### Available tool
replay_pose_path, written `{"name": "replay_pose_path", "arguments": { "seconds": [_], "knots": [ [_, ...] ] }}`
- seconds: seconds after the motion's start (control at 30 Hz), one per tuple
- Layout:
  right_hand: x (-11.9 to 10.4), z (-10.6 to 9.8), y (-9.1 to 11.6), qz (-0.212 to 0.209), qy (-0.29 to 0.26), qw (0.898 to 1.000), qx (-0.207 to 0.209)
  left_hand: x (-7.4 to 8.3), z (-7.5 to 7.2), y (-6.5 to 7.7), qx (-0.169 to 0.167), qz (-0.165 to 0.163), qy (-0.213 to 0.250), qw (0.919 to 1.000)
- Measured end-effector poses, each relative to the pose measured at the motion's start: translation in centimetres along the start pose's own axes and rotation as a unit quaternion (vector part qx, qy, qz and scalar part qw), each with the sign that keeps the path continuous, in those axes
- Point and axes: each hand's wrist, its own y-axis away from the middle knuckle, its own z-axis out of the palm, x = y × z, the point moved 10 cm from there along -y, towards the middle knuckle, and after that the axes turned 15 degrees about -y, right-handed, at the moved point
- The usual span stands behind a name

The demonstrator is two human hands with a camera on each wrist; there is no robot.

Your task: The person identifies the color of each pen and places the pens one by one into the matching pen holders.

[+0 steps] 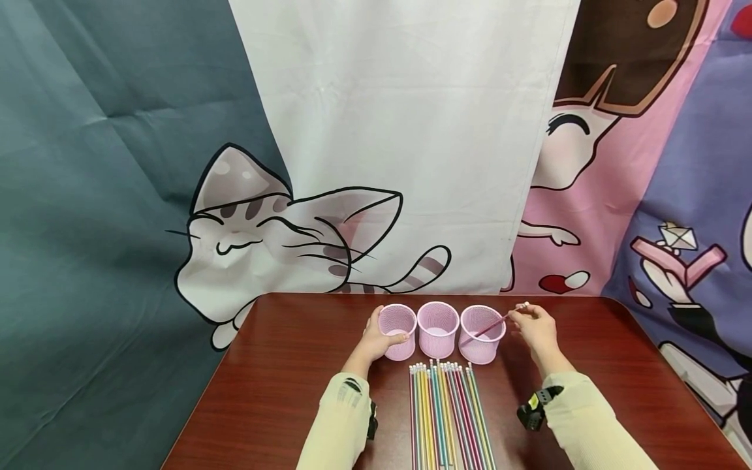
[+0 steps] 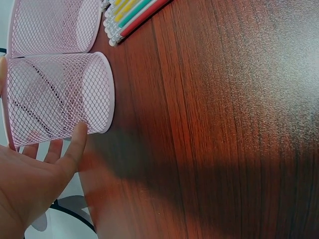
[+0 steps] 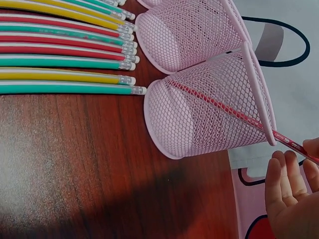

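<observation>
Three pink mesh pencil cups stand side by side: the left cup [image 1: 397, 346], the middle cup [image 1: 437, 343] and the right cup [image 1: 478, 349]. My left hand [image 1: 375, 338] holds the left cup from its outer side, thumb across the front and fingers round the back. In the left wrist view a fingertip presses the mesh [image 2: 60, 99]. Between the thumb and fingers of my right hand [image 1: 536, 329] is the upper end of a red pencil [image 3: 224, 107]. The pencil slants down into the right cup, its lower end inside the mesh.
A row of striped pencils [image 1: 449, 418] in several colours lies in front of the cups, their eraser ends toward them. The brown wooden table [image 1: 282, 365] ends just behind the cups. A printed cloth [image 1: 411, 130] hangs beyond.
</observation>
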Motion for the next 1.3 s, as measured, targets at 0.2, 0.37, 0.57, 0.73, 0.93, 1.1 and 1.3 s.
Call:
{"name": "replay_pose_path", "arguments": {
  "seconds": [0.2,0.37,0.57,0.73,0.93,1.1,1.3],
  "knots": [
    [-0.6,-1.2,0.5,-0.012,0.01,0.999,0.047,0.0,0.1,0.1,-0.002,0.0,-0.002,1.0],
    [-3.8,-2.3,2.2,-0.123,0.063,0.984,0.115,0.1,0.2,0.0,-0.002,0.002,-0.006,1.0],
    [-7.3,1.5,5.4,-0.307,0.123,0.944,0.003,0.0,0.1,-0.1,0.002,0.004,-0.01,0.9999],
    [-5.4,5.5,7.9,-0.336,0.207,0.903,-0.167,-0.1,0.1,0.0,0.002,-0.001,-0.005,1.0],
    [1.0,8.1,9.8,-0.263,0.325,0.85,-0.32,-0.2,0.1,-0.1,0.004,0.002,-0.008,1.0],
    [4.5,8.4,10.5,-0.242,0.377,0.823,-0.35,-0.2,0.1,-0.1,0.003,0.001,-0.002,1.0],
    [6.3,8.3,10.4,-0.252,0.423,0.813,-0.312,0.0,0.0,0.0,0.008,0.003,-0.005,1.0]
  ]
}}
